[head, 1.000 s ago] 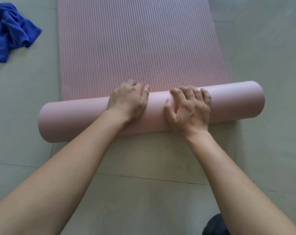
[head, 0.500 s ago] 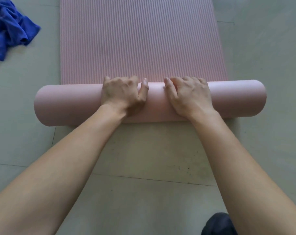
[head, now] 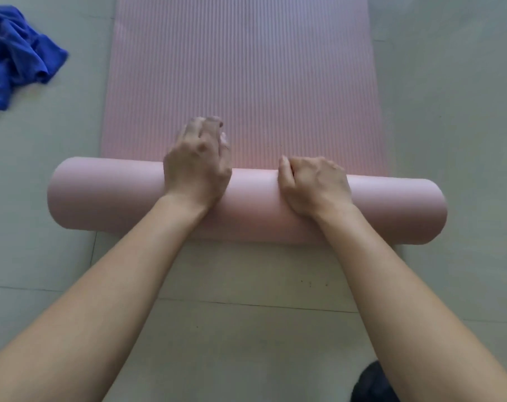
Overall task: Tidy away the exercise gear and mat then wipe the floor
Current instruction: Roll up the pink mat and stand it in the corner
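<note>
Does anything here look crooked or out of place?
The rolled end of the mat sits slightly askew, its right end nearer the person than its left. A blue cloth lies crumpled on the floor, left of the mat.

Beyond the fingers [head: 205, 126] the mat [head: 246, 68] is dusty pink, ribbed in fine lengthwise stripes. Under them, the roll [head: 107, 195] is plain smooth pink. Far left of the fingers is a bright blue cloth [head: 17, 53]. Nearer than them, the floor [head: 246, 285] is pale grey-green tile with thin dark joints.
</note>
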The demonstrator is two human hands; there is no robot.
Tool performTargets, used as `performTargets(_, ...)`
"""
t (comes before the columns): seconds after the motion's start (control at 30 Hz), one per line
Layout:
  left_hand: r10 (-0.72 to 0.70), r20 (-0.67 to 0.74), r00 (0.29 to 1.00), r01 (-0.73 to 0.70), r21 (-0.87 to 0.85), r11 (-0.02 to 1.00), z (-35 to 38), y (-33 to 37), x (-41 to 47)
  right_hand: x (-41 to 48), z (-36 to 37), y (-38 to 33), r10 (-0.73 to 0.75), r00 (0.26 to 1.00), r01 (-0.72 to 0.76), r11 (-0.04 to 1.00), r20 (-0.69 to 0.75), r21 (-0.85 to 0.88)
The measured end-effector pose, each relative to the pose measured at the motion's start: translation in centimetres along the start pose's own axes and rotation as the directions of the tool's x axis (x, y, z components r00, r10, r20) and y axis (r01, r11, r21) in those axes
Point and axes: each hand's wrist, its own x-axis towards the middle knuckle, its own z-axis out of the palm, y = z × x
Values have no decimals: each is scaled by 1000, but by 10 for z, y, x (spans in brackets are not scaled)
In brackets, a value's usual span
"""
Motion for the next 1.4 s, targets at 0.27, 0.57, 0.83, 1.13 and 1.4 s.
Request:
performTargets(0.27,29,259,965,-103,278,955,10,4,5,30,1,-4,90,929,-59,994,-360,97)
performTargets(0.57,-98,487,868,-56,293,954,-1,21,77,-17,9,10,-7,958,-9,999,-288,-53)
performTargets(0.83,-48,384,922,-13,155,988,2,-1,10,-28,-3,-1,-48,998,44,996,-50,-79)
performTargets(1.13,85,237,968,-163,331,929,-1,3,-12,44,-10,-3,132,924,-110,991,-358,81)
performTargets(1.4,-27,454,890,-115,283,952,-5,17,73,-25,6,18,17,972,-29,998,-235,-47)
